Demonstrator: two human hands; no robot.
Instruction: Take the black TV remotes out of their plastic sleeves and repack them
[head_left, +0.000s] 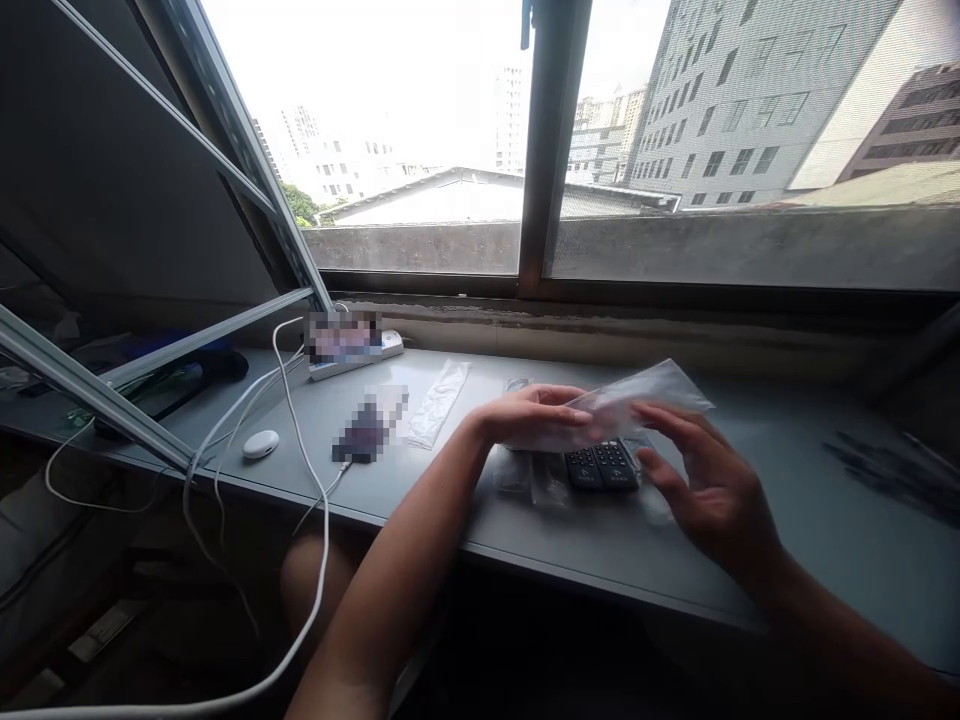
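A clear plastic bag (652,392) is held above the desk, tilted up toward its right end. My left hand (536,412) grips its left part, with the fingertips partly showing through the film. At the bag's right side, my right hand (712,485) has its fingers stretched out and touching the plastic, while its thumb stands apart below. Beneath the bag lie black remote controls (602,468) with pale keys, side by side. More clear plastic wrapping (551,490) lies to their left, partly hidden by the hands.
On the grey desk (810,540), a flat clear packet (441,400) lies left of the hands. A white round gadget (261,444), a power strip (390,345) and white cables (327,500) are farther left. A metal frame (97,385) crosses the left side. Dark objects (892,470) lie at right.
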